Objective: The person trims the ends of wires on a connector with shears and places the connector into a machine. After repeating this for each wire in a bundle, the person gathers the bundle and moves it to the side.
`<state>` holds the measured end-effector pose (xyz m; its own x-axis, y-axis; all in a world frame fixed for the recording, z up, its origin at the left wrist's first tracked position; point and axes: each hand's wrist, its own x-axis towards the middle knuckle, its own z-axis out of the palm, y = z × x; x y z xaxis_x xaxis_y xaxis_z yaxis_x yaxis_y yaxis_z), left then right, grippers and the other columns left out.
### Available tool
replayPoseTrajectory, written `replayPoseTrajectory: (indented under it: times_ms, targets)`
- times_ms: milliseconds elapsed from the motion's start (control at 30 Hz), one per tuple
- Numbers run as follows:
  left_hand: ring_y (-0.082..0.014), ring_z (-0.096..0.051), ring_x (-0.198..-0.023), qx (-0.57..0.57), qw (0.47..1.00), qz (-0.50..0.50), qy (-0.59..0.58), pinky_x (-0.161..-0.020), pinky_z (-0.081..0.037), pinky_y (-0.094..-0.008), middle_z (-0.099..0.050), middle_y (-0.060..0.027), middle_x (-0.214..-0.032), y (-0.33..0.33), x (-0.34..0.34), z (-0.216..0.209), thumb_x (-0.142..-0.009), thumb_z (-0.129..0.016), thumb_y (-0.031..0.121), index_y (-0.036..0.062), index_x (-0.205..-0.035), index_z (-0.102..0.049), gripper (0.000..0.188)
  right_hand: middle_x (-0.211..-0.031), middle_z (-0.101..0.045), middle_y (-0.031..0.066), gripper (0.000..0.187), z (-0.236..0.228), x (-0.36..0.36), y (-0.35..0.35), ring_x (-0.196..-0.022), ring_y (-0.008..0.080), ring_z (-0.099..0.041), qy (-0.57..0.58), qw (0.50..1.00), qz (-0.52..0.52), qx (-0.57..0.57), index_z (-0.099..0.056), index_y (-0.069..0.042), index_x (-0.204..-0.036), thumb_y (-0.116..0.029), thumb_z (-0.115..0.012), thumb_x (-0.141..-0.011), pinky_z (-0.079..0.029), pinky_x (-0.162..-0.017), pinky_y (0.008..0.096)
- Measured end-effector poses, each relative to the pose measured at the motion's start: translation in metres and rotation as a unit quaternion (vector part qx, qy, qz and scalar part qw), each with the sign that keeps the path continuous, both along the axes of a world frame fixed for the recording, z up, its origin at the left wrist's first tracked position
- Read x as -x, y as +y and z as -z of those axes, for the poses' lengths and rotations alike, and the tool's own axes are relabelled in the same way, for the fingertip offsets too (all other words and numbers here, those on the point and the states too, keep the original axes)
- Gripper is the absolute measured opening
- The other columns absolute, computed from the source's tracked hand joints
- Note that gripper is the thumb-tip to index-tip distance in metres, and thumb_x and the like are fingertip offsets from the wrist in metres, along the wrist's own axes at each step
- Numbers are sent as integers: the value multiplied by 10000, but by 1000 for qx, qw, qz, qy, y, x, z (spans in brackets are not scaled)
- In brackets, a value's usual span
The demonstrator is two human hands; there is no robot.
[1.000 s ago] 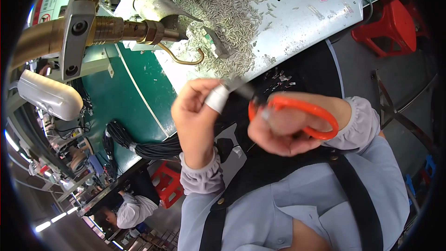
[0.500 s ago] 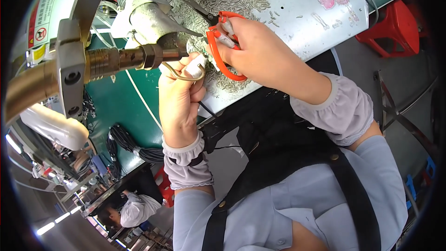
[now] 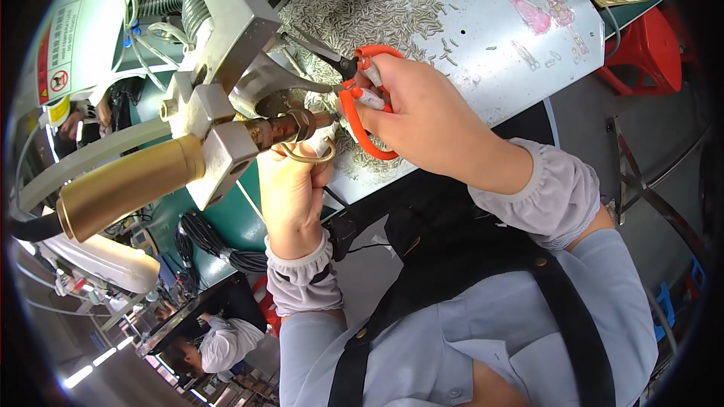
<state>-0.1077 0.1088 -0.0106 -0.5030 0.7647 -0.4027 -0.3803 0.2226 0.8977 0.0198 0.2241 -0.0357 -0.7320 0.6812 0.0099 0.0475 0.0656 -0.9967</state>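
My right hand (image 3: 418,109) has its fingers through the red handles of a pair of scissors (image 3: 369,139). The dark blades point to the far left, over the littered tabletop. White coverings wrap some of its fingertips. Close beside it, my left hand (image 3: 290,188) is closed, its fingertips partly hidden by a soldering iron (image 3: 275,132) with a brass-coloured body (image 3: 139,185). A thin black cable (image 3: 335,196) comes out at the edge of this hand. In front of the fingers curves a bent brass guide tube (image 3: 320,157). A grey metal nozzle (image 3: 283,79) ends near the scissors' pivot.
Many small silvery pieces (image 3: 392,22) lie across the white tabletop (image 3: 483,30). A metal bracket (image 3: 234,11) holds the iron over the green mat (image 3: 241,218). Coiled black cables (image 3: 219,245) rest at the left. A red stool (image 3: 648,53) stands right; another person (image 3: 230,339) sits lower left.
The soldering iron and its bracket have shifted right and tilted, so the tip now sits over my left fingertips. Both hands keep their grips; the whole view has moved slightly.
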Motion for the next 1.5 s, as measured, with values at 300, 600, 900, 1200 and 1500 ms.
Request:
replayPoseTrajectory:
  times_ms: [300,600,900,1200,1500]
  targets:
    - [-24,-336,-415,5,1000,-26,15,-355,-214,-170,-484,14,-582,5,-12,-8,-743,-618,85,-26,-838,-564,156,-565,-463,62,143,-2,-5,-1,-482,128,-417,5,1000,3,-6,-484,7,-798,-101,-567,-755,-343,-451,291]
    - [-14,-319,-444,-19,1000,-23,-8,-368,-199,-158,-489,0,-644,-30,-37,-24,-768,-543,9,-15,-908,-534,142,-585,-476,5,111,-16,-29,-30,-486,57,-394,78,988,-53,120,-484,-17,-803,-110,-544,-801,-315,-428,215]
    - [-5,-285,-439,-79,980,-20,-181,-375,-190,-149,-474,13,-644,-94,-72,-33,-762,-529,-30,-9,-898,-524,138,-614,-474,1,103,-41,-66,-88,-536,28,-428,114,918,-136,355,-483,-21,-793,-102,-546,-806,-347,-485,177]
    - [-7,-304,-427,-19,993,-79,80,-367,-204,-159,-466,28,-611,-91,-77,-34,-767,-541,-7,-12,-895,-530,128,-663,-495,-2,105,-34,-71,-97,-603,49,-451,35,995,-44,81,-493,-7,-777,-102,-525,-808,-376,-549,203]
    - [-11,-298,-410,-40,996,-52,67,-358,-192,-166,-434,46,-570,-32,-40,-18,-782,-563,38,0,-850,-553,79,-633,-514,45,124,-27,-25,-40,-564,91,-456,-28,998,20,-46,-493,10,-778,-108,-531,-779,-378,-525,245]
